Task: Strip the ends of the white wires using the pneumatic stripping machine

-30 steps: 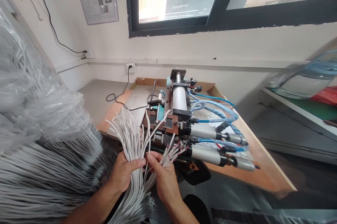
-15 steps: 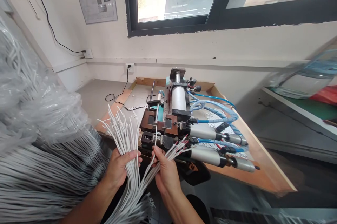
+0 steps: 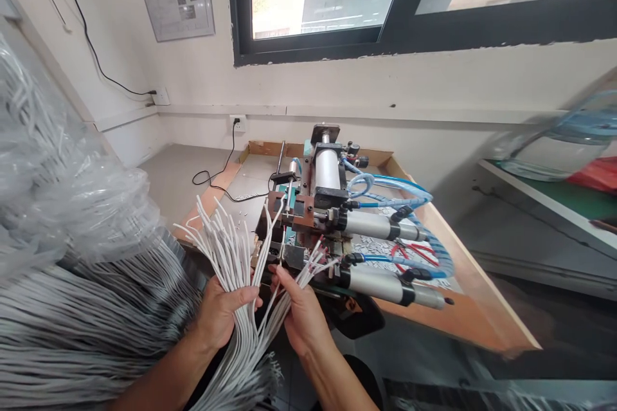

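Observation:
My left hand [image 3: 222, 309] is closed around a thick bundle of white cables [image 3: 231, 256], their cut ends fanned out above it. My right hand [image 3: 301, 308] grips a smaller bundle of white cables [image 3: 308, 271], whose ends show reddish inner wires. Between its thumb and fingers it also pinches a single cable near the front of a pneumatic wire-stripping machine [image 3: 303, 211]. Both bundles run together below my hands. The machine has silver cylinders [image 3: 376, 283] on its right side and dark jaw blocks in front of my right hand.
At left stands a large pile of grey-white cables [image 3: 87, 327], partly under clear plastic [image 3: 96, 192]. Blue air hoses [image 3: 400, 189] loop at the machine's right. Small white offcuts lie in the wood-edged tray [image 3: 482, 295]. A shelf [image 3: 554, 195] holds a clear plastic bottle at right.
The machine's right-hand cylinders and upper jaw parts have shifted, leaving a gap between the jaw blocks. My right hand has moved slightly left, and a few cables now stand up between the bundles.

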`<state>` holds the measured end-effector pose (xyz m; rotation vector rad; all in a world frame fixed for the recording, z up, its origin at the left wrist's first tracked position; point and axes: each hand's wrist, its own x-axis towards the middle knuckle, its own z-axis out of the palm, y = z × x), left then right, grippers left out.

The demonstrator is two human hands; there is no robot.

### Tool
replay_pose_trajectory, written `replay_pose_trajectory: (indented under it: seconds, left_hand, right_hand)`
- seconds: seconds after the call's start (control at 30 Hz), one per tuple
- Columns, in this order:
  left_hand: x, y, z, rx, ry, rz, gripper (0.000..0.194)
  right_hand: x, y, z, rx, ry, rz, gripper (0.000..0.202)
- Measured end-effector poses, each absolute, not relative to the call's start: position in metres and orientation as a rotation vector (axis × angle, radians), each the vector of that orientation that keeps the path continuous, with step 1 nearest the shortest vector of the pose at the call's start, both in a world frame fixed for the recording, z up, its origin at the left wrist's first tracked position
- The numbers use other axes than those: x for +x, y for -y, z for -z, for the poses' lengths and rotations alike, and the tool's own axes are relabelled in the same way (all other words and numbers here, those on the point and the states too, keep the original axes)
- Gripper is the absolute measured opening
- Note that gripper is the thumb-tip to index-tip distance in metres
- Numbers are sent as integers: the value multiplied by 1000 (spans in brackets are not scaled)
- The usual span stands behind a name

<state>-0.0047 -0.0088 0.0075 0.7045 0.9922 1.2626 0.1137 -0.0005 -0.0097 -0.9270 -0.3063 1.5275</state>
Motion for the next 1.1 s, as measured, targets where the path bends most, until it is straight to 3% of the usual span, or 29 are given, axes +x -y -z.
replay_pose_trajectory:
  seconds: [0.17, 0.5, 1.1]
  left_hand:
    - [2, 14, -6, 716, -1015, -1184, 20]
    - [-8, 15, 7, 645, -1009, -1229, 21]
    - [-9, 13, 5, 600, -1030, -1227, 22]
  right_hand:
    - [112, 8, 6, -838, 456, -1616, 25]
    - [114, 20, 24, -1013, 435, -1356, 20]
    - [122, 10, 27, -1121, 388, -1422, 20]
